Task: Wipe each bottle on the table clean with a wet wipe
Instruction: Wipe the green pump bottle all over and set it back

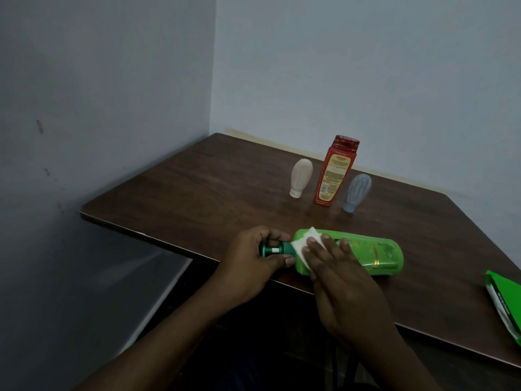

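Wiping is under way on the green plastic pump bottle (375, 256) lying at the brown wooden table's (197, 193) near edge: left hand (253, 258) grips its pump, flat right hand (344, 283) presses the white wet wipe (301, 246), which probably needs to sweep rightward next.

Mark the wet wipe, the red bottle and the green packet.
wet wipe (299, 247): head view, exposed white patch on its left side.
red bottle (335, 176): head view, middle of its yellow label.
green packet (504, 301): head view, middle of its visible face.
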The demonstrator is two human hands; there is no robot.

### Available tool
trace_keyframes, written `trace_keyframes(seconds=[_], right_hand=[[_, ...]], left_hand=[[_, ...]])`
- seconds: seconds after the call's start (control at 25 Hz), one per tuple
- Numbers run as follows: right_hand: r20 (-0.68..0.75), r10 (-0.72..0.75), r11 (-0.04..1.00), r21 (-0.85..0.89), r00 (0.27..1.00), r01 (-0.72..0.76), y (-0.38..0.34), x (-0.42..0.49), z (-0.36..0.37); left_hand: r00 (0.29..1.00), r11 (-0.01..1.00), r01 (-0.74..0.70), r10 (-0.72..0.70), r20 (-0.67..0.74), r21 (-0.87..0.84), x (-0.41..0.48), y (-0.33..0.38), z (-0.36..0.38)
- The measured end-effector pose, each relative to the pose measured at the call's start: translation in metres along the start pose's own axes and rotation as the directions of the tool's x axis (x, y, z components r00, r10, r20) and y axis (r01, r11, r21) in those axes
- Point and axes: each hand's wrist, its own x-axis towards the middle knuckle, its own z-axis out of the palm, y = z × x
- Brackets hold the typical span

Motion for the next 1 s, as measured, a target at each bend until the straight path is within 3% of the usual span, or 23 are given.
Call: trace_keyframes(seconds=[0.16,0.24,0.4,0.6,0.68,0.84,0.92,1.0], right_hand=[[-0.001,0.254,0.967,0.033,0.967,-0.254,0.015,0.017,0.000],[0.014,0.223,0.973,0.050,0.975,-0.224,0.001,0.026,0.002],[0.007,0.010,1.000,0.028,1.000,-0.010,-0.010,0.011,0.002],[-0.053,0.290,0.957,0.043,0.956,-0.288,0.014,0.022,-0.004],[-0.037,0.264,0.964,0.043,0.964,-0.262,0.003,0.037,-0.002],[0.023,0.043,0.999,0.025,0.999,-0.044,-0.020,0.028,0.006],[0.003,0.093,0.994,0.048,0.996,-0.093,-0.010,0.018,0.005],[-0.035,0.238,0.970,0.059,0.971,-0.235,0.006,0.015,0.001]], left_hand=[[0.999,0.998,0.028,-0.030,-0.020,-0.061,0.002,-0.002,0.001],[0.999,0.992,0.032,-0.033,-0.010,-0.120,0.004,0.003,0.000],[0.999,0.991,0.008,-0.001,0.049,-0.131,0.013,0.010,-0.004],[0.999,0.993,0.003,0.002,0.039,-0.115,0.012,0.006,-0.006],[0.999,0.994,-0.012,0.016,0.040,-0.105,0.010,0.006,-0.005],[0.996,0.994,-0.037,0.045,0.077,-0.107,0.007,0.006,-0.005],[0.997,0.997,-0.039,0.044,0.067,-0.071,0.009,0.005,-0.005],[0.998,0.998,-0.036,0.038,0.046,-0.041,0.010,0.003,-0.004]])
